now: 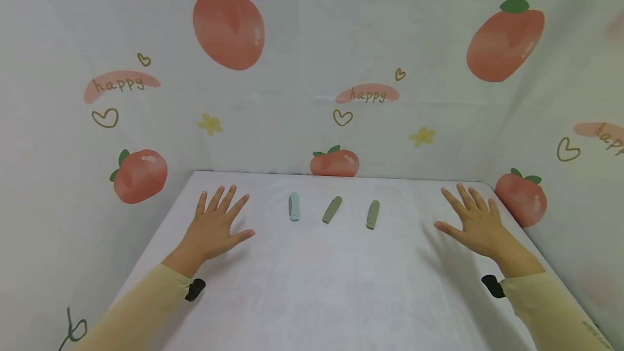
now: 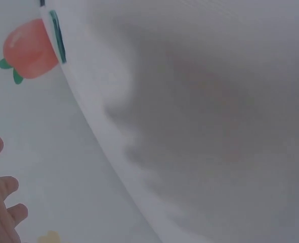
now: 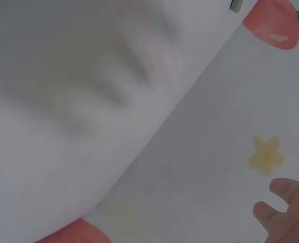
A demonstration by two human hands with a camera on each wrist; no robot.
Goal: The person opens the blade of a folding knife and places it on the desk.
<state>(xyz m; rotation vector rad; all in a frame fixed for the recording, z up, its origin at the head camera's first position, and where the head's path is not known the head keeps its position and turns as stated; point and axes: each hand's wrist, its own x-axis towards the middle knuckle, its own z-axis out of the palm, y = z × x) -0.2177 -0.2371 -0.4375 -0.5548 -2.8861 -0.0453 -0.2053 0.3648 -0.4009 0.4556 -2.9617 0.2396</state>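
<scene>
Three slim, rounded pieces shaped like nail clippers lie in a row on the white table. The left one is pale blue-green [image 1: 294, 207], the middle one olive green [image 1: 332, 209] and tilted, the right one also olive green [image 1: 372, 215]. My left hand [image 1: 213, 231] is held over the table's left side, fingers spread, left of the pale piece, holding nothing. Over the right side my right hand [image 1: 478, 226] spreads its fingers too, well apart from the right green piece. In the left wrist view a teal piece [image 2: 58, 36] shows at the table edge; a green end [image 3: 236, 5] peeks into the right wrist view.
The white-covered table [image 1: 312, 291] ends at a back edge against a white cloth backdrop [image 1: 302, 31] printed with red fruit, hearts and yellow flowers. Cloth also rises at the left and right sides. Shadows of both hands fall on the tabletop.
</scene>
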